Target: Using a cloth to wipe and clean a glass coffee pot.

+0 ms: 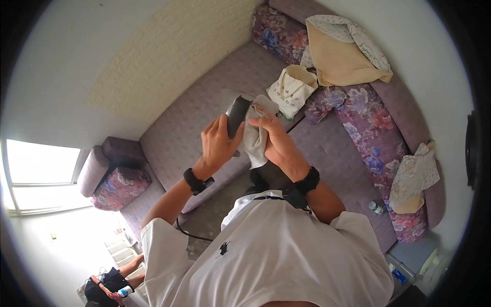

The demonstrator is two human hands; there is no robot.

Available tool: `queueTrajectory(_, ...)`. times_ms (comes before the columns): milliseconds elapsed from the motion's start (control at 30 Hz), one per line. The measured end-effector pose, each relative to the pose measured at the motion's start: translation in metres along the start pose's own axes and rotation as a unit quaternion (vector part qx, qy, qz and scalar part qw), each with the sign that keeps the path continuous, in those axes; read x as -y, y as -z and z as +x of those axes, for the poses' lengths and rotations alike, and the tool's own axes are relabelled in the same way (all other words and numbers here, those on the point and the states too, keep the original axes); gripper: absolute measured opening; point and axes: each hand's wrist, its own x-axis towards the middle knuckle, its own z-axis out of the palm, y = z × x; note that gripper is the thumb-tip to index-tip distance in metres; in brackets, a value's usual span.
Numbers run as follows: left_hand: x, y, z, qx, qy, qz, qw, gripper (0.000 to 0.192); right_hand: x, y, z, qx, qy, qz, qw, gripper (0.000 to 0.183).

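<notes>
My left hand (218, 140) grips a dark, flat rectangular object (238, 117), its kind unclear, tilted upward in front of my chest. Just beside it, my right hand (278, 140) holds a bunched grey-beige cloth (254, 134), with the thumb pressed on its upper part. The cloth touches or nearly touches the dark object's right side. A pale, partly see-through item (234, 96) shows behind both; what it is cannot be told. Black bands are around both wrists.
A purple corner sofa (191, 103) surrounds me, with floral cushions (368, 111). On it are a cream tote bag (293, 90) bearing writing, a beige cover (337, 57) and a plastic bottle (375, 207). At lower left, another person (105, 286) holds a bottle near a white rack.
</notes>
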Motion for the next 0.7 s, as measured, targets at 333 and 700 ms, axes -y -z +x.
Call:
queueTrajectory(333, 0.04, -0.039, 0.007, 0.018, -0.019, -0.03, 0.999, 0.032, -0.035, 0.008, 0.045, -0.095, 0.127, 0.041, 0.986, 0.04)
queueTrajectory(700, 0.064, -0.108, 0.059, 0.065, -0.083, -0.029, 0.994, 0.031, 0.017, 0.062, 0.091, -0.145, 0.079, 0.223, 0.961, 0.016)
